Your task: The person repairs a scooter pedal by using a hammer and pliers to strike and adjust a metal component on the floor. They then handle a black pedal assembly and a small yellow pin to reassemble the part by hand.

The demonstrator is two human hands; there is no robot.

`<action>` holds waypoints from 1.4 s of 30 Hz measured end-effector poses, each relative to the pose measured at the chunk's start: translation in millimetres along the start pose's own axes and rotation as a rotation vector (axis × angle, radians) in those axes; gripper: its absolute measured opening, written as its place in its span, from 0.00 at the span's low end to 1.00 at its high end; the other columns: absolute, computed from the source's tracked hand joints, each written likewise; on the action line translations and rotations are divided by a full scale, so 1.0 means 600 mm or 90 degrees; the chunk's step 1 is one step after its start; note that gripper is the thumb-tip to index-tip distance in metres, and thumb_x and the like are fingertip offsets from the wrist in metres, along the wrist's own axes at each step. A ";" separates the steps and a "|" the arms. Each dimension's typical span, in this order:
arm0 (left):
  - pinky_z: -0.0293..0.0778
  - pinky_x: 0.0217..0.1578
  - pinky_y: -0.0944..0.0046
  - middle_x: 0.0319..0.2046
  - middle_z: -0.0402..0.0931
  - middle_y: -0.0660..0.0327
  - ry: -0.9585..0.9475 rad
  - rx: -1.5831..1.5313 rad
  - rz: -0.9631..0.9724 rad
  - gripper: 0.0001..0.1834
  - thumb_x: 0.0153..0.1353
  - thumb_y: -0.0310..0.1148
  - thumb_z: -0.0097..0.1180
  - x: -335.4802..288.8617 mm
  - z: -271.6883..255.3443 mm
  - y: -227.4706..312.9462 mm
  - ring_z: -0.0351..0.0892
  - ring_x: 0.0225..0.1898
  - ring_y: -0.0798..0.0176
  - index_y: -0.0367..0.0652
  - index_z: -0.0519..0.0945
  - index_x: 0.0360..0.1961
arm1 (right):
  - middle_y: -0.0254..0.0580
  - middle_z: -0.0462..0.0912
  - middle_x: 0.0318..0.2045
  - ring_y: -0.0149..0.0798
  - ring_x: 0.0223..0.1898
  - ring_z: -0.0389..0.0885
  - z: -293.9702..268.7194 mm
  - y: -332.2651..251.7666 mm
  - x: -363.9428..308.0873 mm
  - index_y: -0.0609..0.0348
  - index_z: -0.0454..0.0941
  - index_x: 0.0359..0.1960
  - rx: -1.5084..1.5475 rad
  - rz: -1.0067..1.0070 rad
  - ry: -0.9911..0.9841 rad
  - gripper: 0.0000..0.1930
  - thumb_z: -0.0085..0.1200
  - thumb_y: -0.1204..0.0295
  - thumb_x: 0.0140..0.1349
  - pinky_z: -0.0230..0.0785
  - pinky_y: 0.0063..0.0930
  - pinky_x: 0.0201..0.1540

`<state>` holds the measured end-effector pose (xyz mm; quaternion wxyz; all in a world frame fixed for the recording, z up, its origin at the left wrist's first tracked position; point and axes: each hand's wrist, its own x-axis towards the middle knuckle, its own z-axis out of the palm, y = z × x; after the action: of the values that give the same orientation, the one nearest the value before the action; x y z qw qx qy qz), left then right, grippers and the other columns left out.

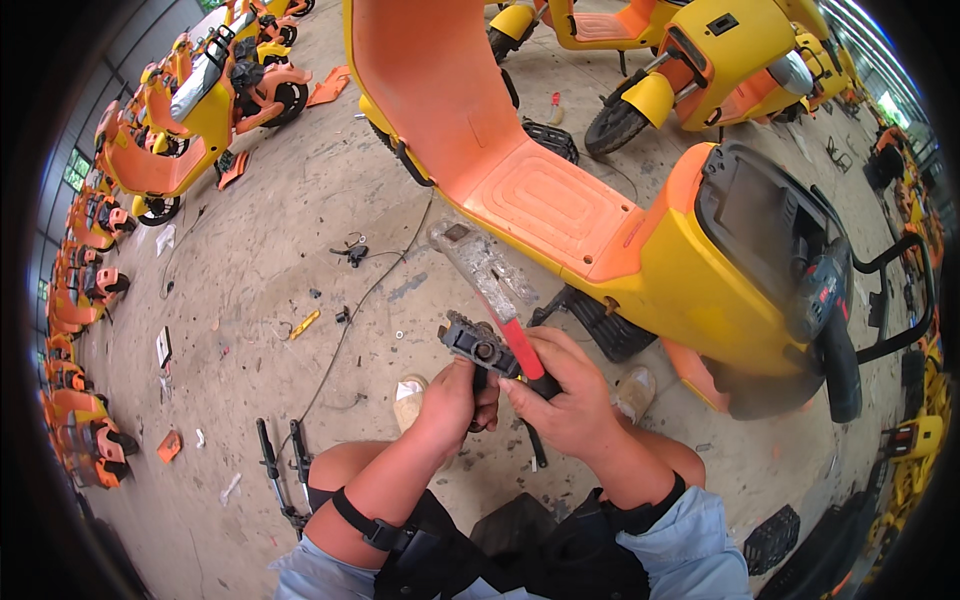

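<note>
Between my knees my left hand (450, 402) is closed around a dark, grimy metal part (472, 340) with a round opening facing up. My right hand (572, 388) grips a hammer-like tool (521, 348) by its red-and-black handle. Its worn metal head points away from me, toward the scooter's footboard. The handle lies right beside the dark part, and I cannot tell whether they touch. My right fingertips are close to the part's near side. Some fingers of both hands are hidden behind what they hold.
A yellow-and-orange scooter body (560, 215) lies just ahead, with a cordless drill (822, 290) on its right end. Loose parts, a yellow-handled tool (305, 324) and a cable (370, 290) litter the concrete floor. Two black-gripped tubes (268, 450) lie near my left knee. More scooters (185, 120) stand around.
</note>
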<state>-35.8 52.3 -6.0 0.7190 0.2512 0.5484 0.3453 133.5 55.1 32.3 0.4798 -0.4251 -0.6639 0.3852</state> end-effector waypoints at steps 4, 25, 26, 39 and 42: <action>0.71 0.21 0.62 0.18 0.63 0.64 -0.029 -0.066 -0.033 0.31 0.74 0.59 0.32 0.001 0.006 0.000 0.64 0.16 0.66 0.40 0.70 0.31 | 0.50 0.78 0.46 0.48 0.44 0.80 -0.001 0.003 0.002 0.66 0.78 0.46 0.007 -0.004 -0.002 0.17 0.64 0.78 0.54 0.73 0.33 0.47; 0.70 0.27 0.63 0.21 0.62 0.66 -0.039 -0.146 0.086 0.20 0.74 0.50 0.43 -0.028 0.027 0.019 0.68 0.21 0.66 0.42 0.69 0.36 | 0.29 0.72 0.21 0.23 0.17 0.68 0.008 0.032 -0.010 0.61 0.71 0.48 0.387 0.430 0.107 0.12 0.56 0.75 0.65 0.63 0.20 0.19; 0.70 0.27 0.63 0.21 0.62 0.66 -0.036 -0.145 0.086 0.20 0.74 0.50 0.43 -0.027 0.028 0.018 0.68 0.21 0.66 0.42 0.69 0.36 | 0.30 0.72 0.20 0.23 0.15 0.68 0.008 0.034 -0.011 0.61 0.71 0.46 0.415 0.437 0.114 0.11 0.55 0.75 0.65 0.62 0.20 0.16; 0.68 0.28 0.68 0.23 0.65 0.65 0.023 0.109 0.190 0.17 0.75 0.46 0.42 -0.021 0.032 0.010 0.68 0.23 0.69 0.42 0.68 0.37 | 0.32 0.70 0.16 0.26 0.14 0.66 0.006 0.035 -0.006 0.60 0.72 0.45 0.428 0.457 0.081 0.10 0.54 0.73 0.64 0.62 0.20 0.17; 0.68 0.27 0.68 0.23 0.65 0.65 0.031 0.149 0.220 0.17 0.76 0.45 0.41 -0.021 0.033 0.006 0.68 0.23 0.70 0.42 0.67 0.37 | 0.32 0.70 0.17 0.26 0.14 0.66 0.004 0.035 -0.007 0.60 0.72 0.45 0.418 0.443 0.080 0.09 0.54 0.73 0.64 0.62 0.20 0.17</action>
<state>-19.6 45.6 9.8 0.6016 0.4151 0.5507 0.4031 135.8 58.1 10.9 0.4708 -0.4703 -0.2953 0.6856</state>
